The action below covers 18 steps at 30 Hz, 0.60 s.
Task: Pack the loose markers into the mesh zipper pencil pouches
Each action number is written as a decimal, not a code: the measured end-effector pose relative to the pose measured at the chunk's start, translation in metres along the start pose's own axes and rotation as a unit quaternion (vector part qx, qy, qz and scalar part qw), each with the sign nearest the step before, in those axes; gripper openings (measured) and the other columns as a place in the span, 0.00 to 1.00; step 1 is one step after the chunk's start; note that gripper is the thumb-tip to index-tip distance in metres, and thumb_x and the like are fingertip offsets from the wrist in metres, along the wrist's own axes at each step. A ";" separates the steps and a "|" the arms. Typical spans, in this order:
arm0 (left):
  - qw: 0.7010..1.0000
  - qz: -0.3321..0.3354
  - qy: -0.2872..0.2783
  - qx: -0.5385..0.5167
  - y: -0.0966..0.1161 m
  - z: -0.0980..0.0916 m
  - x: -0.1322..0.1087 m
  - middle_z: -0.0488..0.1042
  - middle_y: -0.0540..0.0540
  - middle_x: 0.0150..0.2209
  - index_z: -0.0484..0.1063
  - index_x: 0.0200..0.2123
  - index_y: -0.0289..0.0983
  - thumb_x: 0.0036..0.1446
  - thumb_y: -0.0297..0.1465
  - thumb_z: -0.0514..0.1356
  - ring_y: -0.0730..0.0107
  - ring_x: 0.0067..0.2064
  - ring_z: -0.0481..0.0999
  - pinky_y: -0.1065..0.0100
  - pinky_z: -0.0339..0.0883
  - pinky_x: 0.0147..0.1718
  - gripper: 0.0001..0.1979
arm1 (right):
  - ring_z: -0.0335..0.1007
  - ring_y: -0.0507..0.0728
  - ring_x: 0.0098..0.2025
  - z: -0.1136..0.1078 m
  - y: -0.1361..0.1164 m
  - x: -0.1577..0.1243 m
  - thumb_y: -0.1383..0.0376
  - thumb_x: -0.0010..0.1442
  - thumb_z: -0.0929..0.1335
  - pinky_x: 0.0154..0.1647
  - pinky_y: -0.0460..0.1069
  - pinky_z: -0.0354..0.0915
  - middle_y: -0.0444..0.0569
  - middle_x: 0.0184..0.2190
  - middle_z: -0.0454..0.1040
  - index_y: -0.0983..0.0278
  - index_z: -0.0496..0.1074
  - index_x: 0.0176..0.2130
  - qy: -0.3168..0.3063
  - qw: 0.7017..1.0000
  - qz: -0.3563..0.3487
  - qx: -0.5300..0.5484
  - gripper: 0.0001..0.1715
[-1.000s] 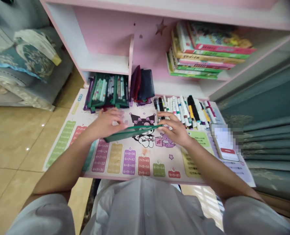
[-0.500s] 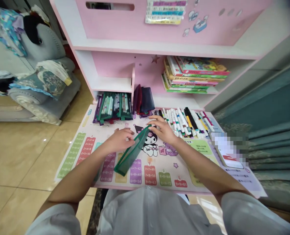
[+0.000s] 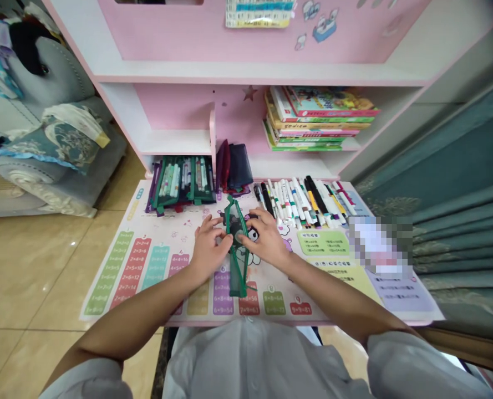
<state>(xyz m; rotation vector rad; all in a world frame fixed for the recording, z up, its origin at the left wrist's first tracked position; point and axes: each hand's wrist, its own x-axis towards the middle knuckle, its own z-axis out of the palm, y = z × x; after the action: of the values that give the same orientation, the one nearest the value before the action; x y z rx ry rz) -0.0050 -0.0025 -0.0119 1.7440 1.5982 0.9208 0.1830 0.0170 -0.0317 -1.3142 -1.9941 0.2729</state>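
Observation:
A green mesh zipper pouch point(image 3: 238, 277) stands lengthwise over the desk mat, its mouth spread apart between my hands. My left hand point(image 3: 211, 244) pinches one side of the opening between thumb and fingers. On the opposite edge, my right hand point(image 3: 265, 238) grips the other side the same way. Through the mesh the mat's cartoon print shows, and I see no pen inside. Beyond my right hand lies a row of loose markers point(image 3: 298, 202), mostly white with coloured ends. Filled green mesh pouches point(image 3: 182, 180) lie at the back left.
Dark red and navy mesh pouches point(image 3: 238, 166) lean by the shelf divider. A stack of books point(image 3: 319, 119) sits on the right shelf. A blurred-out phone point(image 3: 379, 246) rests at the desk's right. The printed mat point(image 3: 146, 299) covers the desk; a sofa point(image 3: 63, 83) stands left.
The green pouch has turned from slanted to nearly straight and its mouth has widened. My left hand has taken hold of its left edge, while my right hand has moved slightly down the opposite edge.

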 end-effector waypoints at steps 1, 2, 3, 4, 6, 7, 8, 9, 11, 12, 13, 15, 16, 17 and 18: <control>1.000 -0.003 -0.001 -0.004 -0.001 0.002 0.001 0.74 0.42 0.57 0.71 0.21 0.39 0.54 0.36 0.59 0.47 0.68 0.58 0.39 0.52 0.65 0.12 | 0.62 0.69 0.62 -0.003 0.002 0.002 0.55 0.55 0.71 0.62 0.65 0.61 0.59 0.52 0.70 0.62 0.72 0.32 0.007 1.000 0.000 -0.003 0.13; 1.000 -0.006 -0.002 -0.007 -0.002 0.003 0.002 0.73 0.43 0.57 0.72 0.21 0.39 0.55 0.36 0.59 0.47 0.68 0.58 0.39 0.51 0.65 0.12 | 0.62 0.69 0.62 -0.007 0.005 0.006 0.53 0.56 0.71 0.63 0.65 0.61 0.59 0.52 0.71 0.62 0.73 0.33 0.019 1.000 0.000 -0.010 0.14; 1.000 -0.008 -0.003 -0.010 -0.003 0.005 0.003 0.73 0.43 0.57 0.72 0.21 0.40 0.55 0.36 0.59 0.48 0.68 0.57 0.40 0.51 0.65 0.12 | 0.62 0.68 0.62 -0.012 0.009 0.011 0.53 0.57 0.70 0.63 0.65 0.60 0.59 0.52 0.71 0.62 0.74 0.33 0.035 0.999 0.003 -0.022 0.15; 1.000 -0.010 -0.003 -0.012 -0.003 0.006 0.003 0.73 0.44 0.57 0.72 0.21 0.40 0.55 0.37 0.59 0.48 0.68 0.58 0.40 0.51 0.65 0.12 | 0.61 0.68 0.62 -0.017 0.013 0.017 0.53 0.58 0.69 0.63 0.65 0.59 0.59 0.52 0.71 0.62 0.75 0.32 0.054 0.998 0.012 -0.043 0.14; 1.000 -0.012 0.001 -0.014 -0.002 0.009 0.003 0.73 0.45 0.57 0.71 0.21 0.40 0.55 0.37 0.59 0.48 0.68 0.58 0.40 0.51 0.65 0.13 | 0.59 0.69 0.64 -0.025 0.025 0.031 0.57 0.60 0.68 0.64 0.66 0.57 0.59 0.52 0.72 0.63 0.76 0.30 0.078 0.990 0.048 -0.107 0.13; 1.000 -0.010 0.006 -0.015 -0.001 0.009 0.002 0.73 0.45 0.57 0.71 0.20 0.40 0.55 0.37 0.59 0.49 0.68 0.58 0.40 0.51 0.65 0.13 | 0.57 0.71 0.65 -0.028 0.031 0.038 0.58 0.60 0.68 0.63 0.67 0.57 0.59 0.53 0.72 0.63 0.77 0.29 0.070 0.984 0.072 -0.144 0.13; 1.000 -0.006 0.011 -0.013 0.000 0.009 0.002 0.73 0.45 0.57 0.70 0.20 0.40 0.55 0.37 0.59 0.49 0.68 0.57 0.40 0.50 0.65 0.13 | 0.55 0.72 0.66 -0.029 0.037 0.045 0.59 0.59 0.69 0.62 0.69 0.56 0.60 0.55 0.71 0.64 0.77 0.29 0.051 0.979 0.090 -0.176 0.12; 1.000 -0.002 0.016 -0.010 0.001 0.009 0.001 0.73 0.44 0.57 0.70 0.20 0.40 0.55 0.36 0.59 0.49 0.69 0.57 0.39 0.50 0.66 0.13 | 0.53 0.73 0.67 -0.030 0.042 0.050 0.59 0.59 0.69 0.62 0.70 0.55 0.60 0.56 0.70 0.64 0.78 0.30 0.029 0.973 0.105 -0.205 0.12; 1.000 0.008 0.025 0.000 0.004 0.008 0.000 0.72 0.44 0.58 0.70 0.20 0.40 0.55 0.36 0.59 0.48 0.69 0.56 0.38 0.48 0.65 0.14 | 0.50 0.75 0.68 -0.028 0.049 0.056 0.59 0.58 0.69 0.61 0.72 0.53 0.61 0.59 0.69 0.65 0.79 0.33 -0.013 0.961 0.120 -0.248 0.12; 1.000 0.013 0.027 0.005 0.004 0.008 -0.001 0.72 0.43 0.58 0.70 0.20 0.40 0.56 0.36 0.59 0.48 0.69 0.56 0.37 0.48 0.65 0.14 | 0.49 0.75 0.68 -0.026 0.050 0.058 0.58 0.58 0.69 0.62 0.73 0.53 0.61 0.60 0.68 0.66 0.79 0.34 -0.030 0.957 0.120 -0.263 0.13; 0.999 0.015 0.028 0.009 0.005 0.007 -0.001 0.72 0.43 0.58 0.70 0.20 0.40 0.56 0.36 0.59 0.48 0.69 0.56 0.37 0.48 0.65 0.14 | 0.48 0.75 0.69 -0.023 0.051 0.058 0.58 0.59 0.69 0.62 0.74 0.51 0.62 0.60 0.67 0.66 0.80 0.36 -0.044 0.953 0.117 -0.276 0.14; 0.999 0.014 0.030 0.013 0.005 0.006 -0.001 0.73 0.43 0.57 0.70 0.20 0.39 0.56 0.35 0.59 0.49 0.69 0.57 0.37 0.49 0.65 0.13 | 0.47 0.76 0.69 -0.018 0.049 0.057 0.59 0.59 0.68 0.63 0.75 0.49 0.64 0.62 0.66 0.68 0.80 0.39 -0.064 0.948 0.104 -0.295 0.16; 0.999 0.012 0.029 0.014 0.004 0.005 -0.001 0.73 0.43 0.57 0.70 0.20 0.39 0.56 0.35 0.59 0.49 0.69 0.57 0.38 0.50 0.65 0.13 | 0.47 0.76 0.69 -0.016 0.048 0.056 0.60 0.59 0.68 0.63 0.76 0.48 0.65 0.62 0.65 0.69 0.80 0.40 -0.069 0.946 0.099 -0.301 0.16; 0.999 0.010 0.029 0.014 0.004 0.005 0.000 0.73 0.43 0.57 0.70 0.21 0.39 0.56 0.35 0.59 0.49 0.69 0.57 0.38 0.50 0.65 0.13 | 0.47 0.76 0.69 -0.014 0.047 0.055 0.60 0.59 0.68 0.63 0.76 0.48 0.65 0.62 0.65 0.70 0.80 0.40 -0.071 0.945 0.095 -0.305 0.16; 0.999 0.009 0.029 0.014 0.003 0.005 0.000 0.73 0.43 0.57 0.70 0.21 0.39 0.56 0.35 0.59 0.49 0.69 0.57 0.38 0.51 0.65 0.13 | 0.47 0.76 0.69 -0.012 0.046 0.054 0.61 0.59 0.67 0.62 0.77 0.48 0.66 0.62 0.65 0.70 0.80 0.40 -0.068 0.945 0.092 -0.308 0.16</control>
<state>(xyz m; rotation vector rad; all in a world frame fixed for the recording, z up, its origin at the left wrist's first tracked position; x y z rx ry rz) 0.0008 -0.0028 -0.0120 1.7684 1.6427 0.9684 0.2114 0.0823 -0.0231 -1.9166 -2.1643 -0.2046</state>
